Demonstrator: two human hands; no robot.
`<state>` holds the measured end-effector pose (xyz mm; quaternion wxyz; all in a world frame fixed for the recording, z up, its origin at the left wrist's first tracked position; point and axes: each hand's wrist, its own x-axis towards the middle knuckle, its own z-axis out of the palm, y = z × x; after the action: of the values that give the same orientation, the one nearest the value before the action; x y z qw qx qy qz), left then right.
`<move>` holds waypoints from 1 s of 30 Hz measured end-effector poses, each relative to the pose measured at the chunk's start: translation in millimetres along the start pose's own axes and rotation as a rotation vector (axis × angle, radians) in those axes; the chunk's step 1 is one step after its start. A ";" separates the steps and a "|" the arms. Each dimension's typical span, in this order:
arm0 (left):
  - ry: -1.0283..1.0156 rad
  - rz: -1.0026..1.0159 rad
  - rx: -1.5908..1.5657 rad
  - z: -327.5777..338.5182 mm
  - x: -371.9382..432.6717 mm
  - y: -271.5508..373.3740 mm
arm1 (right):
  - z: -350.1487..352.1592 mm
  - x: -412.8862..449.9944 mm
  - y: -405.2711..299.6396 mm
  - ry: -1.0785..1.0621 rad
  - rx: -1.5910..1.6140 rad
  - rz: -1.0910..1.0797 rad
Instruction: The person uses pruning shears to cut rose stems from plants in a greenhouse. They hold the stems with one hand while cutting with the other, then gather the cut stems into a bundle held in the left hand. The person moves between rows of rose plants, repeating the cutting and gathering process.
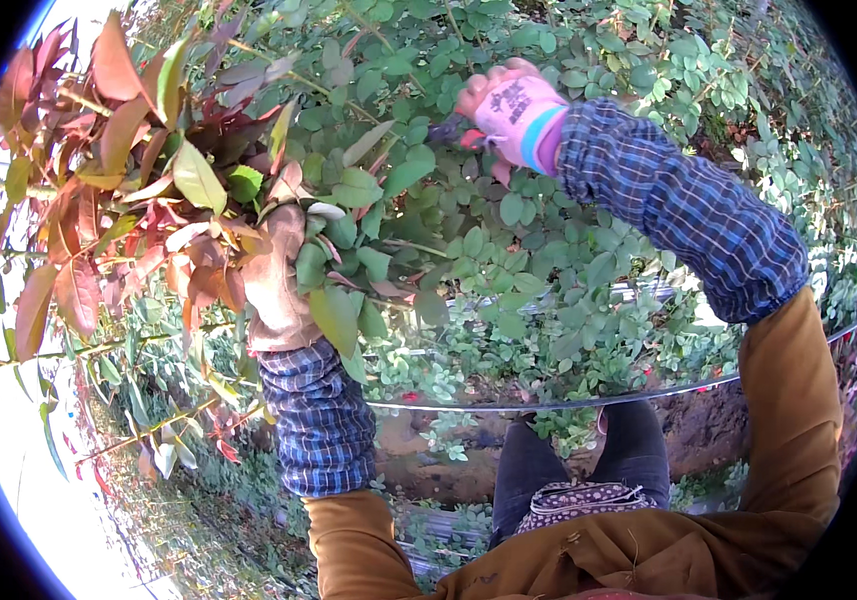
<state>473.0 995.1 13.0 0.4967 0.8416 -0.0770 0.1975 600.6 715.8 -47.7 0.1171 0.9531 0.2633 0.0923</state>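
My left hand, in a tan glove, is closed around a large bundle of leafy cut stems, apparently rose. Their reddish and green leaves spread far to the left, and the leaves partly hide the fingers. Farther out and to the right, my right hand wears a pink glove with bare fingertips. It grips a dark tool with red parts, which looks like pruning shears. Blur and leaves hide its blades, so I cannot tell whether they touch a stem. Green rose foliage surrounds both hands.
A taut wire or thin line crosses between my body and the bushes at about thigh height. Below it lies brown soil. Long stems stick out at the lower left. More dense foliage stands at the upper right.
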 end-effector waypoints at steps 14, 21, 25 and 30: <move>-0.084 -0.278 -0.570 32.5 54.5 -5.8 | -31.6 -8.8 -7.1 -0.202 0.315 -0.187; -0.066 0.061 0.175 10.2 77.6 -73.2 | -17.0 33.6 39.7 -0.266 0.198 0.202; -0.135 0.473 0.770 -14.5 103.2 -96.1 | -9.9 55.6 28.5 -0.123 0.163 0.091; -0.166 0.607 0.790 29.1 124.9 -48.9 | -19.9 62.8 1.7 -0.236 0.195 0.025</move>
<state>610.0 1002.4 12.2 0.0524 0.9178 -0.2769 0.2797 649.7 750.8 -21.1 0.0530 0.9674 0.2435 -0.0447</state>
